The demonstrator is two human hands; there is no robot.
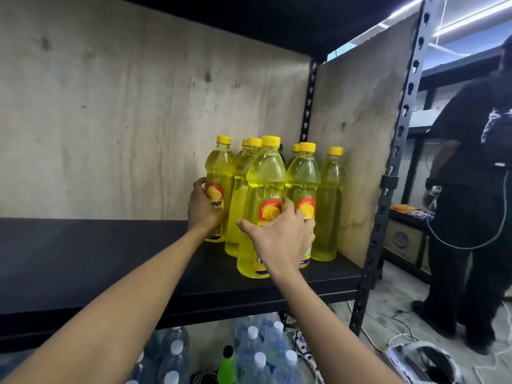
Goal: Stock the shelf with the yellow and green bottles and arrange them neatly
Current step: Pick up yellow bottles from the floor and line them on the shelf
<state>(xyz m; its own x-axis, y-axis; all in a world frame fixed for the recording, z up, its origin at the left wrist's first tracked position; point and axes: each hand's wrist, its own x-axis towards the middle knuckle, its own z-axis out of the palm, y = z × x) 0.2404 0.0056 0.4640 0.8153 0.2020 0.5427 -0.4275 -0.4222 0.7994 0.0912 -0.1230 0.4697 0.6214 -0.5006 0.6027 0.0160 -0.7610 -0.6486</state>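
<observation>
Your left hand (204, 210) gripped the leftmost bottle (219, 173), and your right hand (279, 235) curled around the front bottle (264, 184), both upright on the black shelf (110, 259).

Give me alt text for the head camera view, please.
A person's left hand grips the leftmost yellow bottle while the right hand lies across the front yellow bottle, in a cluster standing at the right end of a black shelf. Below are water bottles and one green bottle.
</observation>
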